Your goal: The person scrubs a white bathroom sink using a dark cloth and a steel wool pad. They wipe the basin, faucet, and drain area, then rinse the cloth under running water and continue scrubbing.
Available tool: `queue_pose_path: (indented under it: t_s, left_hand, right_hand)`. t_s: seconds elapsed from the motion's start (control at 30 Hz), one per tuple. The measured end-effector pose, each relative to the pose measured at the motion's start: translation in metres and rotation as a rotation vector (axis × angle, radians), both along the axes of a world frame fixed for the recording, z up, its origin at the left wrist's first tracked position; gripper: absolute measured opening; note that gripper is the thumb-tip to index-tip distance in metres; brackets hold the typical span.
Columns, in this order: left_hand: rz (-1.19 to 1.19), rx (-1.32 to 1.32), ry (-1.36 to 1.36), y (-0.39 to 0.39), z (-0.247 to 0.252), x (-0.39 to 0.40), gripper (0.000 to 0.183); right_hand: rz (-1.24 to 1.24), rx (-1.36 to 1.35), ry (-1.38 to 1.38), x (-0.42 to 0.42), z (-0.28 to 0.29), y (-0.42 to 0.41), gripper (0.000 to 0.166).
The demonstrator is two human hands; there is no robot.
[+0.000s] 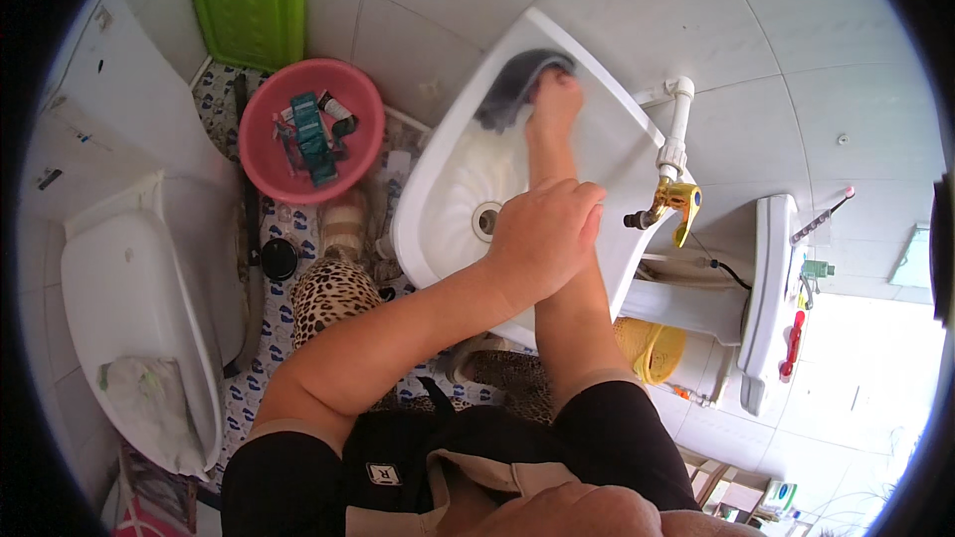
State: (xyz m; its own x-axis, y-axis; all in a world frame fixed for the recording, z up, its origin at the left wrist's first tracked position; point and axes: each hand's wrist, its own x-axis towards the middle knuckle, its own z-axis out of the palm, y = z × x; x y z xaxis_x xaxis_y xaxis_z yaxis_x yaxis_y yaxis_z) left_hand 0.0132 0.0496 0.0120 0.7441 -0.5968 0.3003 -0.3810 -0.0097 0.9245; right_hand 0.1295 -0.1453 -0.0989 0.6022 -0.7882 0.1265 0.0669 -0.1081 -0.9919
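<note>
At the far end of a white sink (455,186), my right hand (556,98) is closed on a bunched dark grey cloth (515,86), its fingers partly hidden in the folds. My left hand (548,235) crosses over and wraps around my right forearm (571,306), just above the basin. Below and left of the left hand's knuckles is the round drain (486,221), partly covered by that hand. A gold-coloured tap (671,205) on a white pipe (677,123) juts out to the right of my hands. No stream of water shows at its spout.
Left of the sink, a pink basin (261,164) holds tubes and packets. A green plastic lid (250,7) leans on the wall behind it. A white toilet (142,276) stands far left. On the right are a yellow basket (656,350) and a white washbasin (772,298).
</note>
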Motion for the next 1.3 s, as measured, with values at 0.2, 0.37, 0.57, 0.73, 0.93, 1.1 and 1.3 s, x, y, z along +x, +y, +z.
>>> queue_pose_path:
  t_s: [0.2, 0.37, 0.57, 0.73, 0.93, 1.1, 1.3]
  left_hand:
    - [-0.026, 0.043, 0.042, -0.002, -0.001, 0.008, 0.018]
    - [-0.057, 0.041, -0.014, 0.01, -0.001, 0.003, 0.016]
    - [-0.027, 0.003, -0.059, 0.009, -0.008, 0.001, 0.014]
    - [-0.087, 0.102, -0.043, 0.001, -0.004, 0.004, 0.014]
    - [-0.06, 0.039, -0.074, 0.02, -0.004, 0.002, 0.014]
    - [-0.071, 0.052, -0.098, 0.011, -0.002, 0.001, 0.015]
    - [-0.102, 0.038, -0.042, 0.0, -0.001, -0.001, 0.016]
  right_hand:
    - [-0.091, 0.337, 0.323, -0.015, -0.087, 0.001, 0.015]
    - [-0.137, -0.016, 0.048, -0.002, -0.005, -0.005, 0.02]
    - [-0.217, -0.57, 0.44, -0.004, -0.034, 0.01, 0.022]
    - [-0.173, -0.301, 0.502, -0.017, -0.121, -0.012, 0.02]
    - [-0.056, -0.16, 0.039, 0.0, 0.008, 0.011, 0.019]
    - [-0.238, -0.68, 0.471, -0.002, -0.07, 0.005, 0.021]
    - [-0.121, 0.007, 0.471, -0.015, -0.132, -0.051, 0.019]
